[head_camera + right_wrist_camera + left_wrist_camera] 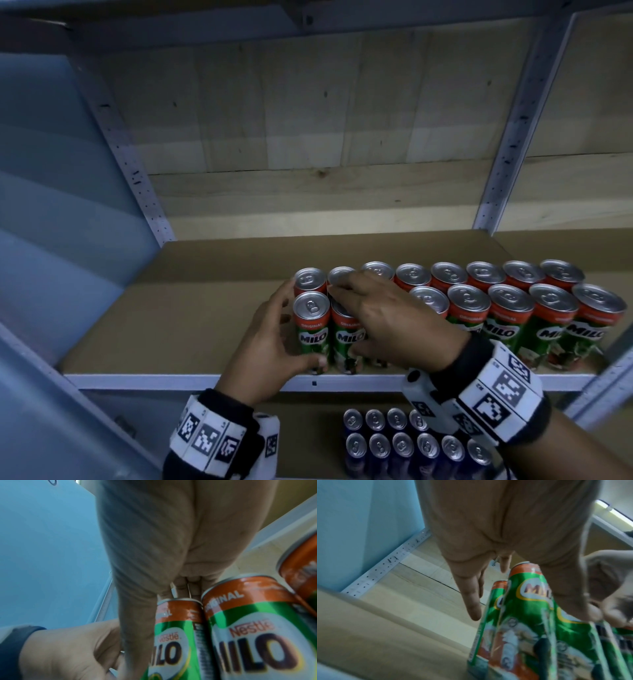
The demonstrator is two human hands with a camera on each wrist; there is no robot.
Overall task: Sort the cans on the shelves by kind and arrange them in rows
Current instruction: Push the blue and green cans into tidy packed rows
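Observation:
Green and orange Milo cans [493, 301] stand upright in two rows on the brown shelf [164, 325]. My left hand [295, 325] is at the left end of the rows. Its straight fingers [471, 599] lie beside the end front can [311, 318] and its thumb [570, 595] touches that can's front [522, 628]. My right hand [346, 318] grips the second front can [346, 342]. Its fingers reach over the top while the thumb lies down the side of this can [175, 649]. The following can [257, 635] stands close to its right.
Blue cans [404, 445] stand in rows on the lower shelf. A blue side panel [51, 205] closes the left. Perforated metal uprights [137, 178] [513, 137] stand at the back before a wooden wall. Bare shelf board lies left of and behind the cans.

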